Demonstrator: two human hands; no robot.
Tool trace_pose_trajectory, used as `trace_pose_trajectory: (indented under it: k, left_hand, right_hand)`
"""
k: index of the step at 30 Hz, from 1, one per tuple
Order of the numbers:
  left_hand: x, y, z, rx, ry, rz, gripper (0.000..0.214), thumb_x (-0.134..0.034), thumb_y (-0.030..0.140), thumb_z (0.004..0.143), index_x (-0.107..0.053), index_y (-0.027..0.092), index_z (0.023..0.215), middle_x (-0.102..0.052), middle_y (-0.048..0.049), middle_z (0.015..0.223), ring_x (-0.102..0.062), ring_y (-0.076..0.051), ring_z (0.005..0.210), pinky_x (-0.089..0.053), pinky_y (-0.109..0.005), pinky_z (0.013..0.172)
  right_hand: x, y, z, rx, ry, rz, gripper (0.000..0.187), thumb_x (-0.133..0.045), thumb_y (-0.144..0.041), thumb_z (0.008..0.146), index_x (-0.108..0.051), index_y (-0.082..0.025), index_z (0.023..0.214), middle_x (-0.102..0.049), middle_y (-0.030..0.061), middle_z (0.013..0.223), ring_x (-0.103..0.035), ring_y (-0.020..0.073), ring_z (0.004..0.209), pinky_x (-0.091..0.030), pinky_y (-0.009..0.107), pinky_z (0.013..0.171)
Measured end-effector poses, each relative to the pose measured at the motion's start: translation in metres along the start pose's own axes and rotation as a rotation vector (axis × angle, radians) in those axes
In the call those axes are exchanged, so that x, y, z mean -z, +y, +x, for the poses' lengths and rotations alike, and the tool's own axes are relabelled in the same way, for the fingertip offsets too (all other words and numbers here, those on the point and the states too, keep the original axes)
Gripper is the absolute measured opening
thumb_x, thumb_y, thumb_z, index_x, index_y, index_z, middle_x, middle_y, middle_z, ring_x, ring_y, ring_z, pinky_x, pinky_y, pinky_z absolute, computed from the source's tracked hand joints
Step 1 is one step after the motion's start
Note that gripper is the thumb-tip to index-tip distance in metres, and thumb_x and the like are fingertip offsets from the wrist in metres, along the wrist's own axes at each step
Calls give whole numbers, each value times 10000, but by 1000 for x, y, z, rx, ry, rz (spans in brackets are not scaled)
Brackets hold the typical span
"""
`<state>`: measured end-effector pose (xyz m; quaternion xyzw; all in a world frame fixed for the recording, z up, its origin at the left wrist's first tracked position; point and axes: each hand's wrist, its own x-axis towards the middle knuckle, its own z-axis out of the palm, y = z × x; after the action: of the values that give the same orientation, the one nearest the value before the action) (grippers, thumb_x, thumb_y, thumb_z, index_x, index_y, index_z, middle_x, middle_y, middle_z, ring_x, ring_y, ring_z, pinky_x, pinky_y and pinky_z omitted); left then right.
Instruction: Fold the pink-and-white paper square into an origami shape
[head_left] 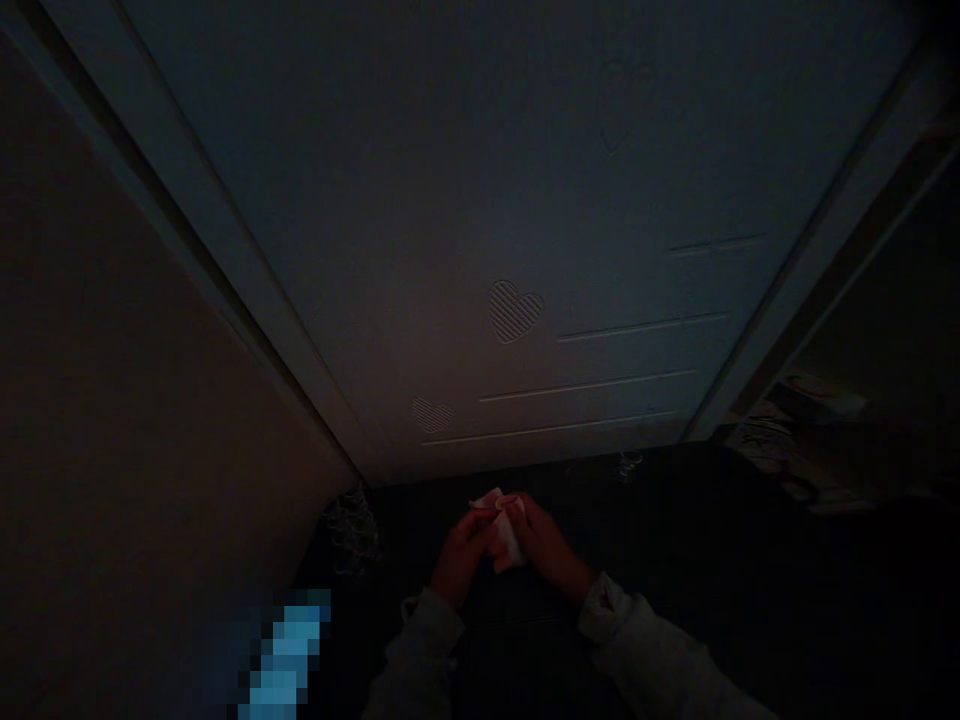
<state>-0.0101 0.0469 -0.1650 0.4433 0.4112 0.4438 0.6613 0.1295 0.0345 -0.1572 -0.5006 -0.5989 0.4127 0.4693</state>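
Observation:
A small, crumpled pink-and-white piece of cloth or paper [507,548] is between my two hands at the lower middle of the view. My left hand [460,558] grips its left side with bent fingers. On the other side, my right hand [550,545] has its fingers closed over the right and upper edge. The dim light hides the exact folds and the fingertips. Both wrists come out of light, loose sleeves [645,640].
Ahead stands a pale panel [420,250] with embossed hearts and lines. A dark surface [525,650] lies under my hands, with a curly wire-like pattern [352,530] at its left. A pixelated bright blue patch [281,660] is at lower left; dim items [817,400] lie right.

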Motion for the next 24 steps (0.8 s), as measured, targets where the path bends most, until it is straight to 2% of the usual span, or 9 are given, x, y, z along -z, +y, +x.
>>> trace_pose_trajectory:
  k: [8, 24]
  left_hand:
    - [3, -3, 1, 13, -6, -25, 278, -634, 309, 626, -599, 147, 849, -608, -50, 813, -541, -166, 732, -396, -285, 663]
    - [-1, 1, -1, -29, -15, -24, 247, -617, 283, 647, -600, 151, 855, -625, -64, 884, -551, -189, 814, -390, -305, 751]
  right_hand:
    - [-2, 6, 1, -30, 6, 28, 391, -245, -454, 841, -502, -175, 934, -564, 25, 764, -520, 124, 634, -405, 228, 549]
    - [2, -1, 0, 6, -26, 5, 253, -437, -376, 779, -492, -182, 932, -583, 28, 863, -529, 141, 738, -411, 232, 615]
